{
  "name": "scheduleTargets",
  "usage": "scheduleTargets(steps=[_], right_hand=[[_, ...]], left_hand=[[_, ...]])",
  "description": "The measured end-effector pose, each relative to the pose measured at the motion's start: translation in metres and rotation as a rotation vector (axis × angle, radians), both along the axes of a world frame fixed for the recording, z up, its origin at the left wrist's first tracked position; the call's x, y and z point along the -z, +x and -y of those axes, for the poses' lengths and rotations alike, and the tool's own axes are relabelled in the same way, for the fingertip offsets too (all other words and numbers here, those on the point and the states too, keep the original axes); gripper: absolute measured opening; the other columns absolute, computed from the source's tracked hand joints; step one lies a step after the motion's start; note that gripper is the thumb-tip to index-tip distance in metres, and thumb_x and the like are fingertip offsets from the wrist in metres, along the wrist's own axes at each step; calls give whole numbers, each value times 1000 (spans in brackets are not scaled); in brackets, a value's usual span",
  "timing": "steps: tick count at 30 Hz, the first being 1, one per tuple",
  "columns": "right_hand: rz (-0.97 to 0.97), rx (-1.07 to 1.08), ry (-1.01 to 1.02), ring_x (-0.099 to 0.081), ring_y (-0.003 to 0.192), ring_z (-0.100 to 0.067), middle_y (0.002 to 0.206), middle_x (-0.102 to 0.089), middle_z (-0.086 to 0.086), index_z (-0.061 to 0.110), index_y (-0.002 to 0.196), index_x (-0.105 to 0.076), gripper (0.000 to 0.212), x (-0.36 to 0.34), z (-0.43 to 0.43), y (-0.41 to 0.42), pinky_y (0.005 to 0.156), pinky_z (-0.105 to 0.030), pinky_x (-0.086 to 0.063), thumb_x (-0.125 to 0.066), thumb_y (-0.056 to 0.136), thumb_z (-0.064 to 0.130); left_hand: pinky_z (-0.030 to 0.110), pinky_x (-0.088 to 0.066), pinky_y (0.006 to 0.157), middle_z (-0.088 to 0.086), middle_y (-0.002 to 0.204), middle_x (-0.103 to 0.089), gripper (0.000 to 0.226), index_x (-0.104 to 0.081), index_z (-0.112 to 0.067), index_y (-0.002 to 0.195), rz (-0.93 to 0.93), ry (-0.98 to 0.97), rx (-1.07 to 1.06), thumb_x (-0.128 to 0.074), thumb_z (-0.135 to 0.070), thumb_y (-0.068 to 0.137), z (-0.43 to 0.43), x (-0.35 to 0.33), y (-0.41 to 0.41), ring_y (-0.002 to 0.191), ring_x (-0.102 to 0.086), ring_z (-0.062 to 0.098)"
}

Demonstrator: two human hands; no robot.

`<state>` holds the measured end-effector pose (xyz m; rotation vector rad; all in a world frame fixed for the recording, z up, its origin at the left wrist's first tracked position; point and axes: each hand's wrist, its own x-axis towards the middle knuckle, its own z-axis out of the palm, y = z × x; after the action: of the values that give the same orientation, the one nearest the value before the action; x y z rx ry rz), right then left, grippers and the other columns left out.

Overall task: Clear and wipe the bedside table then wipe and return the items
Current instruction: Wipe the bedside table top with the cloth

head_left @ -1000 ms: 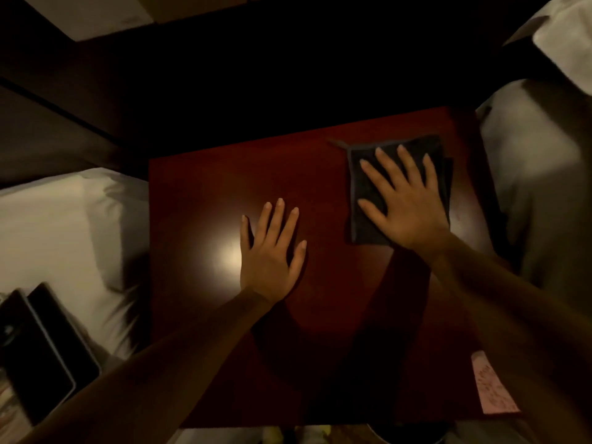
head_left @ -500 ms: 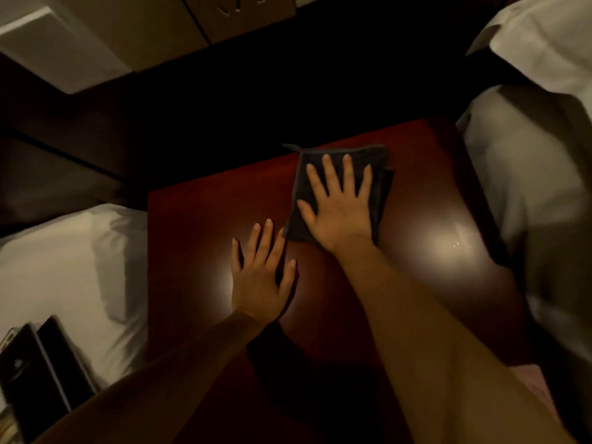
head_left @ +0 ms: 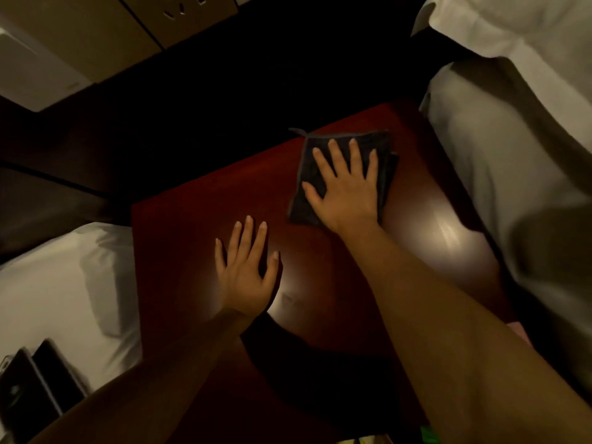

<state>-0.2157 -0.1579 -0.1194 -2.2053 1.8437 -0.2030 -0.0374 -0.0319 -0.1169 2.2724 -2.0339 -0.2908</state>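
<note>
The bedside table (head_left: 179, 251) has a glossy dark red top with nothing standing on it. A folded dark grey cloth (head_left: 386, 155) lies near its far edge. My right hand (head_left: 346, 187) presses flat on the cloth with straight, spread fingers. My left hand (head_left: 245, 270) rests flat on the bare wood at the middle of the top, fingers straight. Both forearms reach in from the near edge.
White bedding (head_left: 64, 283) lies left of the table with dark flat devices (head_left: 38, 382) on it. Another white bed (head_left: 512, 155) flanks the right side. A wall panel with sockets (head_left: 182, 11) is beyond the dark gap behind the table.
My right hand slid the cloth leftward from the far right corner toward the far middle, then held there. My left hand stayed flat in place. The view tilted upward.
</note>
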Motion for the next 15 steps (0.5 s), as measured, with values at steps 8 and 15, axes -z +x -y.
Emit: scheduleTargets(steps=[8,15], right_hand=[[-50,203,10,1,146,-30,159,-10,0,31,148,-9,65,1,-30,-38,116,-56,3,-19,90,60],[-59,340,12,-4,146,-31,159,-15,-2,30,148,-13,65,3,-90,-58,116,-56,0,-23,91,59]], left_hand=[[46,9,119,-11,157,2,58,-12,-35,147,19,28,15,-16,-54,93,-1,4,3,144,11,4],[47,8,118,-3,160,-7,60,-11,-33,147,22,6,34,-14,-56,92,0,6,4,147,4,12]])
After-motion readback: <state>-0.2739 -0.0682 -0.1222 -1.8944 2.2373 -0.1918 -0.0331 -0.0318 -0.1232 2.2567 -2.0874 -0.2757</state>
